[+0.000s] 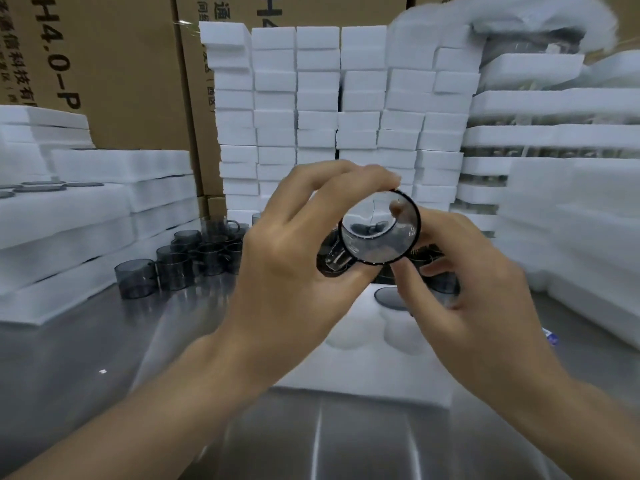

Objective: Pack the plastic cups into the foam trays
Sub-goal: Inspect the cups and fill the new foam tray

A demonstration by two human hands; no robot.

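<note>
Far beyond both hands, cardboard boxes [121, 81] rise behind a wall of stacked white foam blocks [346, 109]. Filled foam trays are piled well to the left of the left hand [86, 209] and to the right of the right hand [554, 168]. Under the forearms runs a steel table [104, 393]. Directly below the hands lies an open foam tray [363, 368], with one dark cup [391, 297] seated in a pocket just under the right hand. A cluster of loose smoky cups [194, 258] stands on the table just left of the left hand. The left hand [298, 258] curls round a clear plastic cup [379, 230], fingers over its top, thumb beneath. The right hand [478, 292] pinches the same cup's dark rim from the other side. The cup hangs between them, above the tray, its mouth facing the camera.
</note>
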